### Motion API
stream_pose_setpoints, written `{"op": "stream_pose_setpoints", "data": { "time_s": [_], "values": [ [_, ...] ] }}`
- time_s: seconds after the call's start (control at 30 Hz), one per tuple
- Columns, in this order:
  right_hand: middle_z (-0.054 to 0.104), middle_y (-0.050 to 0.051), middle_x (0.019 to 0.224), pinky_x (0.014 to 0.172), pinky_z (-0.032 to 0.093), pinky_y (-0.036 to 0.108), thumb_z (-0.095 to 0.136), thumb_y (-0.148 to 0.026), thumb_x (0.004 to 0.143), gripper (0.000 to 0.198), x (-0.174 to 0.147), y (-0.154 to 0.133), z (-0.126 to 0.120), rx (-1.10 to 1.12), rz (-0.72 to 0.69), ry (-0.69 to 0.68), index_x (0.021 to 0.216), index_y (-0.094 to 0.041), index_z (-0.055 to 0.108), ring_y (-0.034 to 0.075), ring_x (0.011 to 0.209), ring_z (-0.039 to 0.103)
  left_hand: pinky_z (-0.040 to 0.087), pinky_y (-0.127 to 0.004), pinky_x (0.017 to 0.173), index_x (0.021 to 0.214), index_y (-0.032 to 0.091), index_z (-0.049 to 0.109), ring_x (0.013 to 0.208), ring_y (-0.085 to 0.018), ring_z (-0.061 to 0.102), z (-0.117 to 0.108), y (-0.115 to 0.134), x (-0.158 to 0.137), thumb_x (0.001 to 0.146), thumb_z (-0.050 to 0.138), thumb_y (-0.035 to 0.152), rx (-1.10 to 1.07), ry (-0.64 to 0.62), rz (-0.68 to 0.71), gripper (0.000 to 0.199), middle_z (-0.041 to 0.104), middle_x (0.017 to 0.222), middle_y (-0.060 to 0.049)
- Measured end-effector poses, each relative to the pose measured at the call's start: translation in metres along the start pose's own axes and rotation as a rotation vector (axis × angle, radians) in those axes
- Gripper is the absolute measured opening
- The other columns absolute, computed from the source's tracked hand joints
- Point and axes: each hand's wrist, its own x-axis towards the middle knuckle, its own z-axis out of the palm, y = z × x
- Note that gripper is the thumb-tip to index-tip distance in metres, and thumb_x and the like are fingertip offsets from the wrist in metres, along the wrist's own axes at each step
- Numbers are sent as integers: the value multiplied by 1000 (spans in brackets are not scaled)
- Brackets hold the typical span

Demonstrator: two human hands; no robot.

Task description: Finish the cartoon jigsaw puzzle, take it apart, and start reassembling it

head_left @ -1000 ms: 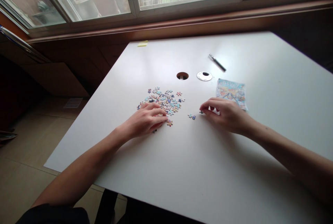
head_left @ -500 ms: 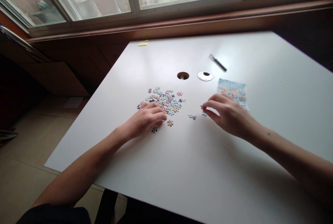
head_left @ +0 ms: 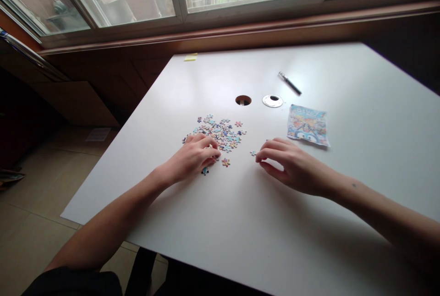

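Observation:
A loose heap of small jigsaw pieces (head_left: 227,135) lies on the white table. My left hand (head_left: 194,156) rests at its near left edge, fingers curled; a jigsaw piece partly shows between thumb and fingers. One pale blue and dark piece (head_left: 205,171) lies just below that hand, and a yellowish piece (head_left: 226,162) to its right. My right hand (head_left: 287,165) is closed in a pinch at a light blue jigsaw piece (head_left: 253,153), whose right side the fingertips hide. Whether other pieces are under this hand I cannot tell.
Behind my right hand lies a crinkled picture sheet (head_left: 307,124) with a colourful print. Farther back are a dark pen (head_left: 290,83), a round metal cover (head_left: 272,101) and a cable hole (head_left: 243,100). A yellow sticky note (head_left: 190,57) is at the far edge.
My right hand has moved left and slightly towards me, uncovering the picture sheet and covering the dark blue part beside the light blue piece. My left hand has barely shifted.

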Motion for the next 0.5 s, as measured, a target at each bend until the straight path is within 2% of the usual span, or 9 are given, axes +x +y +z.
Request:
{"op": "stream_pose_setpoints", "data": {
  "time_s": [0.17, 0.27, 0.4, 0.5],
  "values": [
    [64, 8, 94, 81, 45, 37, 52, -20, 95, 11, 2, -9, -2, 34, -35, -22, 99, -22, 62, 22, 87, 56, 34, -40, 98, 104, 22, 67, 113, -23, 53, -4, 1, 3, 97, 58, 19, -15, -3, -12, 11, 67, 117, -5],
    [64, 7, 93, 81, 45, 37, 51, -21, 96, 9, 3, -14, -4, 58, -30, -22, 97, -22, 60, 21, 86, 56, 42, -36, 91, 96, 18, 65, 101, -20, 59, -7, 5, 6, 97, 57, 16, -123, 19, 36, 9, 69, 102, -6],
    [65, 6, 96, 79, 46, 34, 54, -28, 97, 8, 1, -27, -6, 186, -8, -71, 99, -22, 59, 19, 87, 59, 52, -25, 78, 96, 17, 67, 85, -14, 66, -4, 30, 8, 98, 56, 17, -423, 154, 178, 11, 71, 93, -6],
    [66, 6, 102, 76, 48, 30, 59, -35, 96, 16, -4, -44, -6, 336, 18, -169, 106, -22, 57, 17, 88, 61, 53, -21, 74, 96, 16, 69, 79, -13, 68, 1, 57, 5, 97, 60, 19, -470, 247, 270, 9, 74, 90, -6]
  ]
}}
